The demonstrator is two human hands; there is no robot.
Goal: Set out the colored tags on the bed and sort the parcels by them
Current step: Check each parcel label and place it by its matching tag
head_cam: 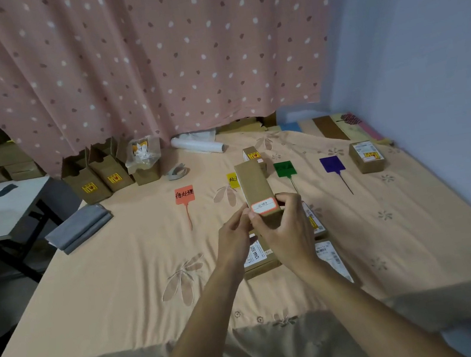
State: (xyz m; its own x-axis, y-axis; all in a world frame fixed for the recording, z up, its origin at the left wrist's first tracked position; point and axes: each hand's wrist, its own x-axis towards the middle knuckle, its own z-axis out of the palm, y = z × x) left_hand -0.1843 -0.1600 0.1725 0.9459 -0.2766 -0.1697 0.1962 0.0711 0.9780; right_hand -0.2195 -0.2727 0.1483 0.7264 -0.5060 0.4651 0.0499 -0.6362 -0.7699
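Both hands grip 1 long brown parcel [256, 192] above the bed [115, 285]: left hand [233, 238] fingers pinch its near left corner, right hand [288, 231] fingers wrap its near end by the red-bordered label [264, 206]. Under the fingers lie more labelled parcels [259, 260]. Beyond the fingertips sit 4 tags: red tag [184, 194], yellow tag [232, 180], green tag [284, 169], purple tag [332, 164].
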